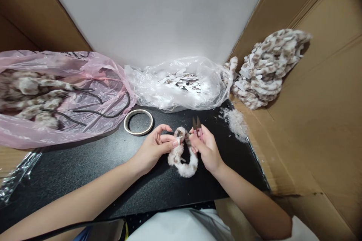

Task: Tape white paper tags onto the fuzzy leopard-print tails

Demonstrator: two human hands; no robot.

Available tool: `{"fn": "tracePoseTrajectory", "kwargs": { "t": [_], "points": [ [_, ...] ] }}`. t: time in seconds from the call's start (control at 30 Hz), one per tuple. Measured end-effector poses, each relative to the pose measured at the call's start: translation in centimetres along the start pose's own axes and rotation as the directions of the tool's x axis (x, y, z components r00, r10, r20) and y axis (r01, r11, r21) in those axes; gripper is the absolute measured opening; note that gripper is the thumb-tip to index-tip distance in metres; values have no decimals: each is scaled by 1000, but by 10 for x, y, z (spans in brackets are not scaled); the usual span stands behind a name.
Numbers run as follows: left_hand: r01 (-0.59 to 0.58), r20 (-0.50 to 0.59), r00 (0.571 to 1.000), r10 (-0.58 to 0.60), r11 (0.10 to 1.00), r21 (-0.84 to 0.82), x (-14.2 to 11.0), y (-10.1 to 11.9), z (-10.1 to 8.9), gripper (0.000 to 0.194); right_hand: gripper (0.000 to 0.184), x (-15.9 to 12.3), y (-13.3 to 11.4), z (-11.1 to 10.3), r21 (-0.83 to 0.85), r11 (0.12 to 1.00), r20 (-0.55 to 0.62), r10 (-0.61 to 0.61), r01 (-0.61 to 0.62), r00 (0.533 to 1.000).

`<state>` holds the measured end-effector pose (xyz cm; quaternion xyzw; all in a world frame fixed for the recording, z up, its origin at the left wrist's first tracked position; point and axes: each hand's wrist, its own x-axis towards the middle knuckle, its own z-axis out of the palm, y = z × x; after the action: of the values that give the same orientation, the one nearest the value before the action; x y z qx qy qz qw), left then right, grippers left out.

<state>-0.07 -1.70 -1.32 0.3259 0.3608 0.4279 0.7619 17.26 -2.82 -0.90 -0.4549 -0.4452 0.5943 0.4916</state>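
A fluffy cream-and-brown headband [183, 160] curves in a U over the black tabletop [85, 173]. My left hand [155, 148] pinches one of its ends between thumb and fingers. My right hand [205, 147] pinches the other end and also grips pink-handled thread snips [197, 125], whose dark blades point up and away from me. Both hands sit close together in the middle of the table.
A tape roll [138, 122] lies just beyond my left hand. Behind it are a pink plastic bag [56, 98] of fuzzy headbands, a clear bag [181, 83] of white tags, and a pile of finished headbands [268, 67] at right. Fluff trimmings [236, 121] lie near the cardboard wall [316, 120].
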Motion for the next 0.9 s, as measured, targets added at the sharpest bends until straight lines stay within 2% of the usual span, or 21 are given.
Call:
{"fn": "tracePoseTrajectory", "kwargs": {
  "t": [0.1,0.17,0.3,0.43,0.57,0.7,0.9],
  "points": [
    [-32,-13,999,32,999,22,0,0,-2,47,49,-1,-2,-6,-55,998,56,-2,5,998],
    [-65,-13,998,66,997,51,0,1,-3,42,50,-2,-5,-9,-194,980,92,-38,55,995],
    [-127,-23,991,132,981,149,-2,4,0,31,39,-3,-14,-12,-493,827,176,-209,270,962],
    [-107,-52,991,123,965,238,-4,6,4,30,25,-5,-21,-13,-666,672,195,-262,323,945],
    [-97,-70,990,120,957,274,-5,4,3,29,16,-7,-23,-13,-761,561,195,-283,327,939],
    [-117,-34,990,134,947,298,-5,3,1,27,16,-9,-22,-11,-806,464,235,-320,368,918],
    [-112,-3,993,118,946,303,-4,2,2,24,14,-10,-19,-8,-881,261,294,-349,394,890]
  ]
}}
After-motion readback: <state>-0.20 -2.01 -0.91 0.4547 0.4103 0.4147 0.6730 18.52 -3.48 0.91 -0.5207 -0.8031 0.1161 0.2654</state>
